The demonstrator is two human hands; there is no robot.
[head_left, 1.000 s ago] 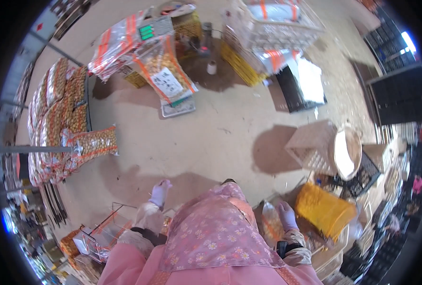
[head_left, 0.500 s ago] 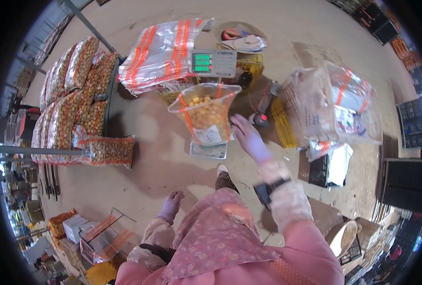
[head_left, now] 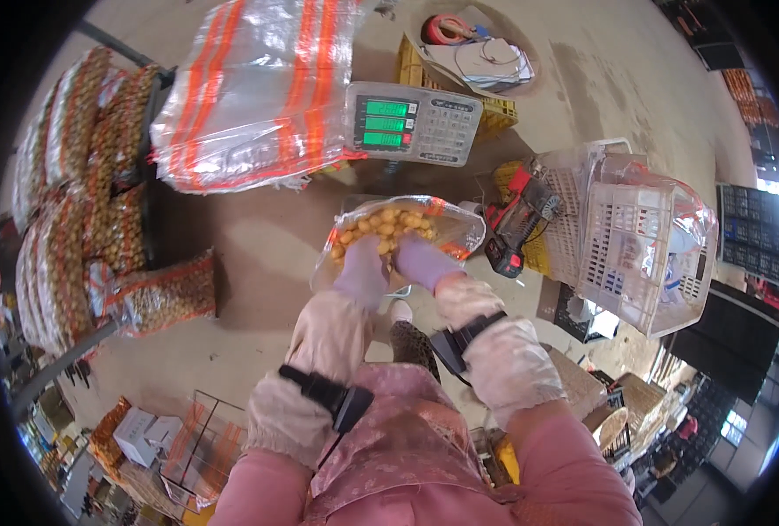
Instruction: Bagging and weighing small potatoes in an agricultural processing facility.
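Between my arms stands an open clear plastic bag with orange stripes. Small round yellow-brown produce, like little potatoes, fills it near its mouth. Both my hands, in pale lilac gloves, reach down into the bag. My left hand touches the produce on the left side, and my right hand is beside it on the right. The fingers of both are hidden among the produce and behind the wrists. Just beyond the bag is a scale's display panel with green lit readouts.
A stack of striped bags lies left of the display. To the right are a red-and-black cordless tool and white plastic crates. Filled produce sacks are piled at far left. Behind the scale stands a round container of papers and tape.
My left hand has come up from my side into the bag, and my right hand has moved from beside the bag into it. The view has moved closer to the scale.
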